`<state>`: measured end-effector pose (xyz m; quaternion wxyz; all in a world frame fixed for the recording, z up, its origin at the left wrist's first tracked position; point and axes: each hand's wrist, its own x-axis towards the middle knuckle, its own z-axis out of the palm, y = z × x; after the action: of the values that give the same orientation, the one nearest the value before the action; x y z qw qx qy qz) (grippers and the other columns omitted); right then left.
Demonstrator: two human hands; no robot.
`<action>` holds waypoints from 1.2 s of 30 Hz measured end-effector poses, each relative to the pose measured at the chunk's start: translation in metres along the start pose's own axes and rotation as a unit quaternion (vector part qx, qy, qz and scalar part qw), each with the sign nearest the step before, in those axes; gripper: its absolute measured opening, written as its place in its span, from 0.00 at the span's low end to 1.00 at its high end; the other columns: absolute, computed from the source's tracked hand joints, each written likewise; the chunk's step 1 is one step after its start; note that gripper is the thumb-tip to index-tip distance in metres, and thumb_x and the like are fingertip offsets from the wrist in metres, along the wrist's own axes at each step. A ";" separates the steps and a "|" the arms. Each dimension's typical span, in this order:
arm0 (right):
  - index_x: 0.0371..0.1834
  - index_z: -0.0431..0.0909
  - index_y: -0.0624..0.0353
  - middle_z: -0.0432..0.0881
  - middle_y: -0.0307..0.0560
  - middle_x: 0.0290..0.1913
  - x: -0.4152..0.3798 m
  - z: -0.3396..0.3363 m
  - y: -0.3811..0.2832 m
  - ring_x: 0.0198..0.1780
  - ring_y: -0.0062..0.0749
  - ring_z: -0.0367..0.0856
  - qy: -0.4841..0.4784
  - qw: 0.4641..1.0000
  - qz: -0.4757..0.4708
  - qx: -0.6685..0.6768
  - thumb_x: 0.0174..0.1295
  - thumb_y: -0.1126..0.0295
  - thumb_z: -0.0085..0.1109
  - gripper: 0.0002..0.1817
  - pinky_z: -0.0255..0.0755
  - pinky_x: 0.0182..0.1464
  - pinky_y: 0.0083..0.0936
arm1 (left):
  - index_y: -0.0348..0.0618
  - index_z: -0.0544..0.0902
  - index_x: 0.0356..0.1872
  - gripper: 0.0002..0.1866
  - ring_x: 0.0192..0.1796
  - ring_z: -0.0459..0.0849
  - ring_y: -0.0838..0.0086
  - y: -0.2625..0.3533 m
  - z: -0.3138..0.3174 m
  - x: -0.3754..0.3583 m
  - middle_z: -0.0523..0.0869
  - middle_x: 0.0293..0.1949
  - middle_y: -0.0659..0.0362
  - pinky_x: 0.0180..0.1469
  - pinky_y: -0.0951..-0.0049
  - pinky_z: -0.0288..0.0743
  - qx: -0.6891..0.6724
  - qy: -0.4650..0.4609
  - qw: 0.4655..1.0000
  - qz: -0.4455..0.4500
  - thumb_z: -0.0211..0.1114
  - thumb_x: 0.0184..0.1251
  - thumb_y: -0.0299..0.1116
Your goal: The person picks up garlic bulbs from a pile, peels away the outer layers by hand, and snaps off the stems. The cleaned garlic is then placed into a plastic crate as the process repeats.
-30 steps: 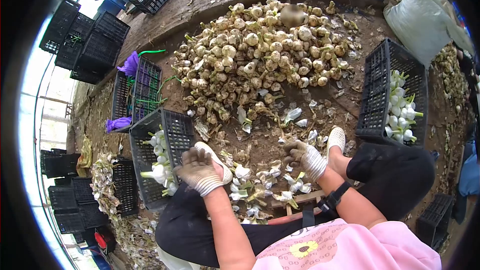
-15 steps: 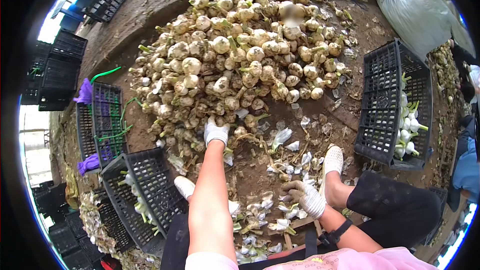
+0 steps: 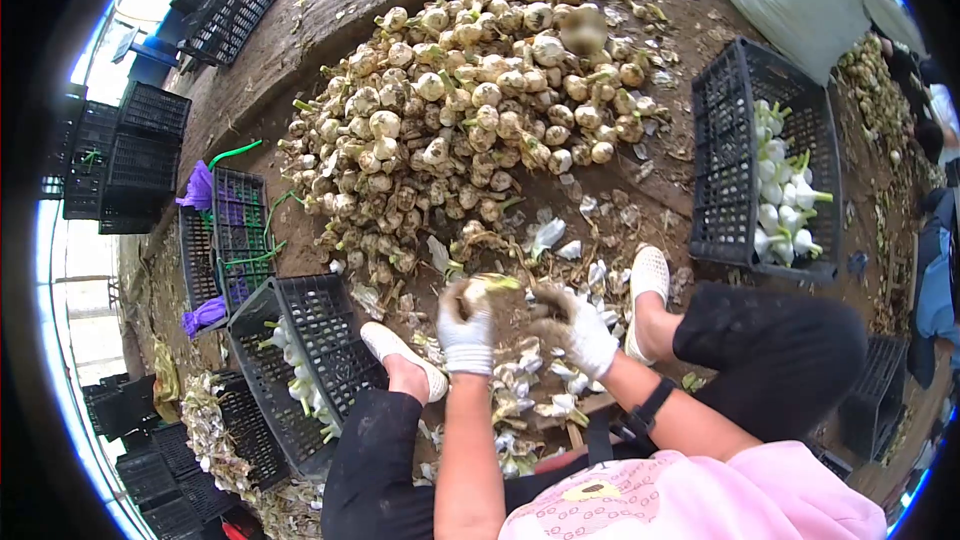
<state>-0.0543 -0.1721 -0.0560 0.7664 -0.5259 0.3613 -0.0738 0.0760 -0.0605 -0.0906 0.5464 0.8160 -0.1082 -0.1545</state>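
Note:
My left hand (image 3: pixel 466 328), in a dirty white glove, is closed around a garlic bulb (image 3: pixel 488 286) whose green stem points right. It is held low, just in front of the big heap of soil-stained garlic bulbs (image 3: pixel 440 120). My right hand (image 3: pixel 580 330), also gloved, is close by on the right, apart from the bulb. Its fingers are curled and a little blurred; what they hold, if anything, I cannot make out. White peeled garlic skins (image 3: pixel 515 380) litter the ground beneath both hands.
A black crate (image 3: pixel 715 160) at right holds cleaned white garlic (image 3: pixel 785 190); another black crate (image 3: pixel 335 340) at left has more. A purple-and-green-trimmed crate (image 3: pixel 245 230) stands behind it. A pale sack (image 3: pixel 795 0) is at upper right. A person in blue (image 3: pixel 935 290) is at the right edge.
My left hand has drawn back from the heap toward me with a garlic bulb in it. My right hand has risen and moved left toward it. The view has shifted slightly.

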 end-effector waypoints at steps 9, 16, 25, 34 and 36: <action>0.41 0.77 0.62 0.80 0.37 0.35 -0.038 -0.007 -0.036 0.34 0.16 0.74 -0.123 0.981 0.018 0.147 0.59 0.71 0.60 0.09 0.70 0.36 0.16 | 0.36 0.69 0.57 0.38 0.51 0.75 0.60 0.076 -0.027 -0.097 0.73 0.49 0.50 0.54 0.66 0.70 0.115 -0.096 0.971 0.187 0.75 0.39 0.31; 0.45 0.76 0.58 0.80 0.39 0.38 -0.049 -0.012 -0.038 0.37 0.21 0.78 -0.117 0.970 0.073 0.202 0.60 0.63 0.60 0.14 0.75 0.37 0.21 | 0.36 0.73 0.52 0.37 0.48 0.76 0.54 0.111 -0.020 -0.123 0.74 0.47 0.47 0.51 0.63 0.73 0.220 -0.041 0.938 0.263 0.77 0.34 0.34; 0.45 0.77 0.59 0.81 0.39 0.39 -0.052 -0.016 -0.028 0.36 0.25 0.80 -0.147 0.957 0.120 0.221 0.59 0.72 0.59 0.11 0.77 0.40 0.22 | 0.37 0.72 0.50 0.32 0.47 0.78 0.57 0.129 -0.037 -0.116 0.76 0.45 0.48 0.49 0.65 0.74 0.222 -0.065 0.920 0.316 0.75 0.38 0.27; 0.42 0.78 0.62 0.81 0.37 0.34 -0.062 -0.017 -0.038 0.34 0.17 0.75 -0.171 0.977 0.010 0.125 0.58 0.75 0.59 0.09 0.72 0.37 0.15 | 0.44 0.68 0.58 0.28 0.43 0.81 0.64 0.079 -0.049 -0.104 0.77 0.48 0.53 0.37 0.65 0.82 -0.348 -0.208 0.893 -0.197 0.62 0.58 0.45; 0.42 0.78 0.62 0.81 0.37 0.34 -0.059 -0.021 -0.041 0.33 0.17 0.75 -0.144 0.983 0.019 0.115 0.59 0.74 0.59 0.09 0.72 0.37 0.16 | 0.43 0.65 0.60 0.27 0.42 0.80 0.69 0.080 -0.045 -0.107 0.76 0.46 0.55 0.36 0.69 0.81 -0.219 -0.191 0.954 -0.071 0.62 0.61 0.37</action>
<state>-0.0997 -0.1771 0.0033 0.8670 -0.4326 0.2461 -0.0238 -0.0072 -0.0156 0.0134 0.6686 0.6369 -0.1160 -0.3660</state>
